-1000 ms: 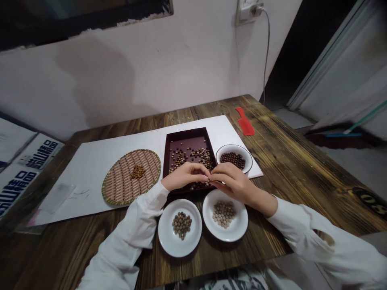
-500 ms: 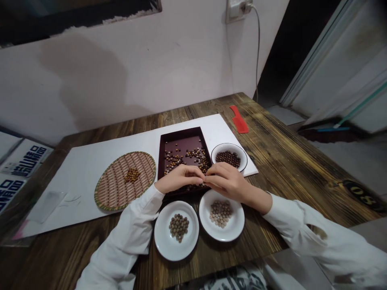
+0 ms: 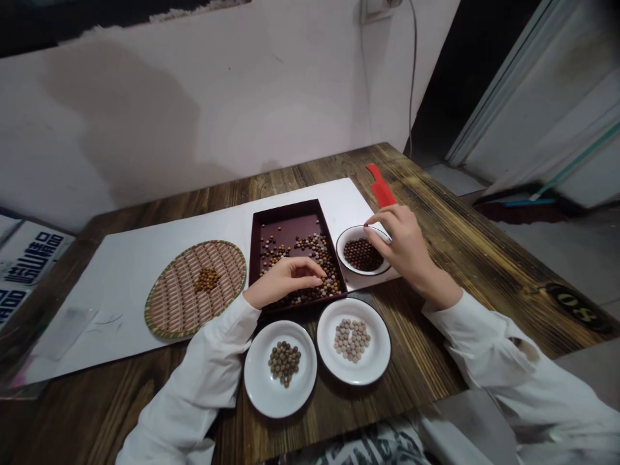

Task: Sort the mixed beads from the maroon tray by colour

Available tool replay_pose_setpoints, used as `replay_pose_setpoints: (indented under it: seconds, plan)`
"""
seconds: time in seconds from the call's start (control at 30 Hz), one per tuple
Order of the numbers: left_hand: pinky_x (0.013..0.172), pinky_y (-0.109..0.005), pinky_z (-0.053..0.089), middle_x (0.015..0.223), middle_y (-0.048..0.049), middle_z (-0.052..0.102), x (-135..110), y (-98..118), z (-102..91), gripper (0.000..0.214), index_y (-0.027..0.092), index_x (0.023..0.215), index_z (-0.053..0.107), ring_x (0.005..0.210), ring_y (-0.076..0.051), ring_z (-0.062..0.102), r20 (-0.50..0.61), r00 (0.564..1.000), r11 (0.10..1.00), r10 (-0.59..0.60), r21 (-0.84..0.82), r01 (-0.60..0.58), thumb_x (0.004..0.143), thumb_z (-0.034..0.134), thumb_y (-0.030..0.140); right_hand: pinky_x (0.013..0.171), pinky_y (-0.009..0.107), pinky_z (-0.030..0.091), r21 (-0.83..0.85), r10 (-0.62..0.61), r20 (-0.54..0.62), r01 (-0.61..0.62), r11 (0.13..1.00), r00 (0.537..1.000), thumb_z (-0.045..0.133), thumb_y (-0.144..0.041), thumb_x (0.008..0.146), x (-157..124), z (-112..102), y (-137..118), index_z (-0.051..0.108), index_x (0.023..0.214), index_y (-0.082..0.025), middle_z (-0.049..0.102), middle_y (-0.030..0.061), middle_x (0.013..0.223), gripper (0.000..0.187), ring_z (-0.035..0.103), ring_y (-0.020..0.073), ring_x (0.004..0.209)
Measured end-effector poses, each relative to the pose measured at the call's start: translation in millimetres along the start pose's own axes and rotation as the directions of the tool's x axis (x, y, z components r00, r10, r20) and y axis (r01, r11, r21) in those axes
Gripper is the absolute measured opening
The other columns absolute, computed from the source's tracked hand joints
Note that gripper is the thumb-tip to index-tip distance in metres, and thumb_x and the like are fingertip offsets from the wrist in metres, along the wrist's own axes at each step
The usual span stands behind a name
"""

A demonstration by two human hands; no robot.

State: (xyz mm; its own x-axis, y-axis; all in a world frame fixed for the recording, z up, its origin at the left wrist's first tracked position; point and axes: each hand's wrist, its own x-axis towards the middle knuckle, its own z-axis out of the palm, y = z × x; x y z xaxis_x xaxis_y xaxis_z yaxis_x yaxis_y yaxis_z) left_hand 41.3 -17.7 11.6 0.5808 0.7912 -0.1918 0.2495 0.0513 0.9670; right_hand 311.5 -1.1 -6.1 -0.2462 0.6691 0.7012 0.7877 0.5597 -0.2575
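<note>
My right hand [image 3: 404, 248] is over the right edge of a white bowl [image 3: 341, 261] of dark brown beads [image 3: 362, 254]. Thumb and forefinger are bent toward each other, with a small dark bead [image 3: 366, 225] at the fingertip. My left hand [image 3: 285, 279] hangs over the near part of a maroon tray [image 3: 293, 221] holding mixed beads [image 3: 317, 247]. Its thumb and forefinger tips meet in a pinch; whatever lies between them is too small to make out. Nearer me, one white plate [image 3: 259, 391] bears olive-brown beads [image 3: 285, 363], another white plate [image 3: 375, 368] pale pinkish beads [image 3: 352, 340].
A round woven mat [image 3: 169, 300] with yellow-brown beads [image 3: 207, 279] lies left on a white board [image 3: 130, 258]. Beyond the bowl, a red comb [image 3: 381, 187] rests on the wooden table [image 3: 465, 258]. Behind stands a white wall [image 3: 290, 97].
My right hand has parted from the left and moved right, from the tray to over the bowl. My left hand stays above the tray. The view has shifted slightly.
</note>
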Motion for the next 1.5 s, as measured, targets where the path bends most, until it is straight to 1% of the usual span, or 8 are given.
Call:
replay_pose_setpoints:
  seconds: [0.07,0.17,0.27,0.4,0.7,1.03,1.33,1.5]
  plan:
    - [0.077,-0.023,0.049,0.087,-0.0017,0.069,0.0,0.2,-0.1,0.016,0.014,0.084,0.069,0.08,-0.011,0.061,-0.012,1.0,1.0,0.006,0.011,-0.006,0.075,0.074,0.026,0.082,0.042,0.041,-0.048,0.041,0.056,-0.038,0.998,0.998,0.053,-0.027,0.093,2.0,-1.5,11.4,0.058,0.095,-0.019,0.061,0.0117,0.099,0.01,0.054,0.0277,0.096]
    - [0.076,-0.023,0.049,0.087,-0.002,0.068,-0.5,0.5,-0.4,0.016,0.014,0.084,0.069,0.08,-0.011,0.061,-0.02,1.0,1.0,0.012,0.028,-0.012,0.075,0.074,0.027,0.076,0.039,0.04,-0.1,0.067,0.172,-0.05,0.994,0.983,0.056,-0.027,0.089,1.9,-1.7,22.8,0.059,0.09,-0.021,0.063,0.0095,0.095,0.006,0.055,0.0263,0.09]
    - [0.077,-0.024,0.049,0.088,-0.0024,0.068,-0.8,0.3,-0.6,0.017,0.014,0.085,0.069,0.081,-0.011,0.061,-0.02,1.0,0.999,0.014,0.035,-0.013,0.076,0.074,0.027,0.071,0.036,0.039,-0.135,0.087,0.264,-0.053,0.99,0.961,0.058,-0.025,0.086,-0.2,-0.8,28.0,0.059,0.088,-0.021,0.063,0.0076,0.09,0.004,0.056,0.0241,0.084]
    - [0.077,-0.024,0.049,0.089,-0.0027,0.069,-0.6,-0.9,-1.1,0.017,0.014,0.085,0.069,0.082,-0.012,0.061,-0.03,0.999,0.999,0.02,0.049,-0.018,0.076,0.073,0.027,0.07,0.034,0.038,-0.179,0.125,0.327,-0.069,0.981,0.937,0.058,-0.024,0.086,-2.5,0.1,29.1,0.059,0.088,-0.021,0.064,0.0069,0.088,0.004,0.057,0.0235,0.084]
    - [0.08,-0.025,0.049,0.091,-0.0038,0.069,-0.8,-0.3,-1.4,0.017,0.014,0.085,0.068,0.085,-0.013,0.062,-0.027,0.999,0.998,0.027,0.058,-0.025,0.077,0.073,0.028,0.066,0.031,0.036,-0.234,0.208,0.378,-0.124,0.964,0.902,0.056,-0.023,0.085,-2.4,3.0,28.6,0.06,0.09,-0.022,0.066,0.0053,0.088,0.007,0.059,0.0214,0.08]
    - [0.08,-0.026,0.049,0.09,-0.0033,0.069,-0.1,-1.0,-2.2,0.016,0.014,0.084,0.068,0.084,-0.013,0.063,-0.033,0.999,0.998,0.037,0.055,-0.035,0.077,0.073,0.027,0.067,0.029,0.037,-0.218,0.217,0.415,-0.135,0.967,0.884,0.056,-0.025,0.088,-1.4,2.6,27.2,0.062,0.092,-0.022,0.067,0.0045,0.095,0.008,0.062,0.0204,0.084]
    - [0.076,-0.023,0.048,0.087,-0.0023,0.068,-0.5,-1.9,-2.4,0.015,0.014,0.084,0.068,0.081,-0.011,0.061,-0.036,0.998,0.997,0.049,0.067,-0.046,0.077,0.073,0.028,0.066,0.031,0.041,-0.199,0.179,0.417,-0.103,0.974,0.891,0.055,-0.022,0.089,-1.4,-3.2,28.4,0.065,0.097,-0.021,0.067,0.0066,0.1,0.013,0.062,0.0214,0.084]
    - [0.076,-0.024,0.048,0.088,-0.0029,0.068,-0.2,-2.5,-3.6,0.017,0.015,0.084,0.069,0.081,-0.012,0.061,-0.041,0.998,0.996,0.043,0.083,-0.039,0.077,0.073,0.029,0.08,0.033,0.047,-0.139,0.086,0.449,-0.025,0.99,0.889,0.057,-0.024,0.089,0.4,-8.0,29.9,0.068,0.092,-0.022,0.065,0.0086,0.111,0.011,0.06,0.0229,0.101]
